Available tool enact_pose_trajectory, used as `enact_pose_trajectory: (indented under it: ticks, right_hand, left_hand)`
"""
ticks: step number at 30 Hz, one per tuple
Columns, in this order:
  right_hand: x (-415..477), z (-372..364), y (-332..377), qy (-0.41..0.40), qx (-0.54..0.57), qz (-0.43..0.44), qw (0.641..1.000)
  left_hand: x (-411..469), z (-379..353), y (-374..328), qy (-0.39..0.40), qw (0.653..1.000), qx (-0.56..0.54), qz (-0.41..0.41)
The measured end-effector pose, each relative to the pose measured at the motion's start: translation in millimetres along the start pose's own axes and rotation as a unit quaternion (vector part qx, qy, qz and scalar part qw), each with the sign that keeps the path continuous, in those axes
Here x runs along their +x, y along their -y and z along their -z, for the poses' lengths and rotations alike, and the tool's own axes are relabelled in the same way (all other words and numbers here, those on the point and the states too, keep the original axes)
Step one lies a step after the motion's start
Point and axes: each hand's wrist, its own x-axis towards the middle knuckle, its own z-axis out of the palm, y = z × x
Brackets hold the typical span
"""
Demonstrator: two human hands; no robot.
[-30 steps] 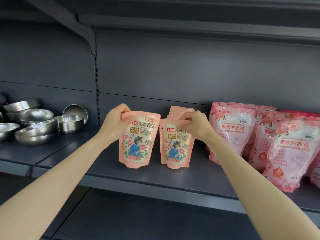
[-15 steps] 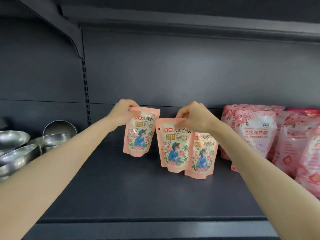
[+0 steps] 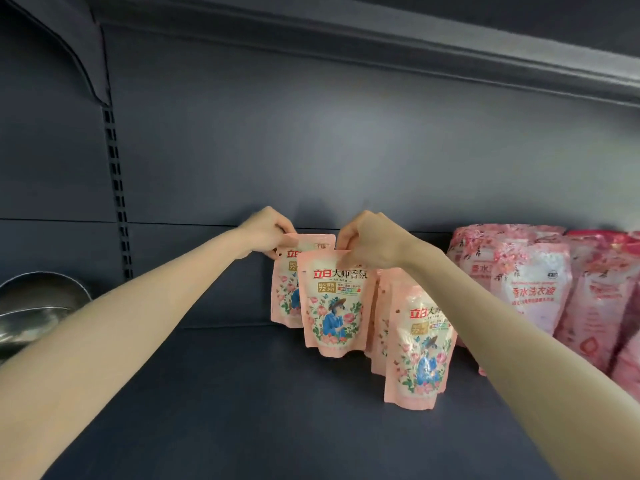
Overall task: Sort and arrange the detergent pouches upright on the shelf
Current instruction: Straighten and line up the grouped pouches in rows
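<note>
Small peach pouches printed with a figure in blue stand on the dark shelf (image 3: pixel 242 410). My left hand (image 3: pixel 266 230) pinches the top edge of the rear pouch (image 3: pixel 284 292), which stands upright near the back wall. My right hand (image 3: pixel 370 242) grips the top of a second pouch (image 3: pixel 334 306), upright just in front of the rear one and overlapping it. A third pouch (image 3: pixel 417 348) stands free to the right, partly behind my right forearm, with another pouch edge (image 3: pixel 379 327) tucked behind it.
Larger pink floral pouches (image 3: pixel 533 289) crowd the shelf's right end. Steel bowls (image 3: pixel 38 306) sit at the far left beyond the slotted upright (image 3: pixel 116 188). An upper shelf (image 3: pixel 415 36) hangs overhead. Bare shelf surface stretches in front and to the left.
Both hands have carried their pouches deeper onto the shelf. The left pouch shifted right and back, and now sits behind the pouch in my right hand. The view moved closer.
</note>
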Motion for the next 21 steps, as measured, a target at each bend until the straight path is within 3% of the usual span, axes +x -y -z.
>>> enact_pose_trajectory:
  ticks: [10,21]
  right_hand:
    - [31,-15,-15,0.037,-0.024,-0.022,0.999]
    - [41,-18,-16,0.044,0.012,-0.013,0.999]
  left_hand:
    - [27,-14,6,0.063,0.998,0.012,0.004]
    - [29,-17,4,0.053,0.999,0.011,-0.002]
